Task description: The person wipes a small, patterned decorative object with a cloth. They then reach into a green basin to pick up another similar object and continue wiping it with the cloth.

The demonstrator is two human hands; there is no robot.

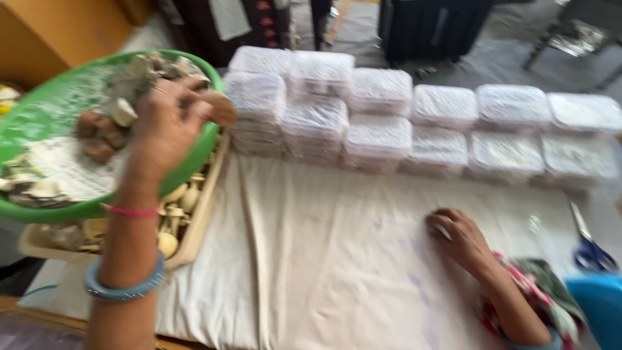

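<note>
From the head camera, the left hand is raised over the rim of a green bowl, its fingers bent together at the near edge; the blur keeps me from telling whether they clamp the rim or something small against it. The wrist wears a pink band and a blue bangle. The bowl sits high at the left and holds brown chunks, pale broken pieces and whitish scraps spread over its bottom. Under the bowl lies a shallow beige tray with pale mushrooms in it.

The right hand rests on the white cloth that covers the surface, fingers curled together and pressed down; a small pale thing shows at the fingertips, too blurred to name.

Along the far edge of the cloth stand clear lidded plastic boxes in rows, stacked higher at the left, their contents pale and unclear. Blue-handled scissors lie at the right, near a blue container.
</note>
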